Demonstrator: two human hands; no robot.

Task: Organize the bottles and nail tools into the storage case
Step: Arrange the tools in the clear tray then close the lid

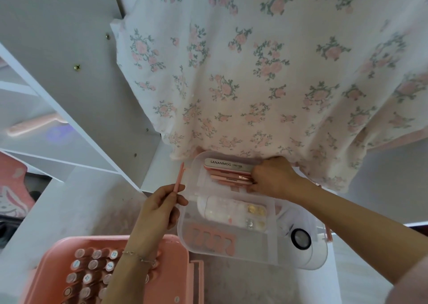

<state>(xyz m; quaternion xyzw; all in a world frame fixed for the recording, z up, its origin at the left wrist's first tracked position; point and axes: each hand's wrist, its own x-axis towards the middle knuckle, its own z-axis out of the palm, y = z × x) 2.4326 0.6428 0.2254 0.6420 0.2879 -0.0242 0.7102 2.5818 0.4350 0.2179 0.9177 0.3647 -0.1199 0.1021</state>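
A clear plastic tray (259,261) with compartments lies in the middle. Its far compartment holds a grey nail file (225,164) marked SANANMOG and several pink tools (229,178). My right hand (273,178) reaches into that compartment, its fingers curled on the ends of the pink tools. My left hand (157,208) pinches a thin pink nail stick (178,178), held upright just left of the tray. A pink storage case (176,257) at the bottom left holds several nail polish bottles (92,271) standing upright.
The tray also holds a white box of nail charms (234,213), a pink toe separator (213,238) and a round black-rimmed jar (300,238). A floral cloth (254,72) hangs behind the tray. White shelving (69,95) rises at the left.
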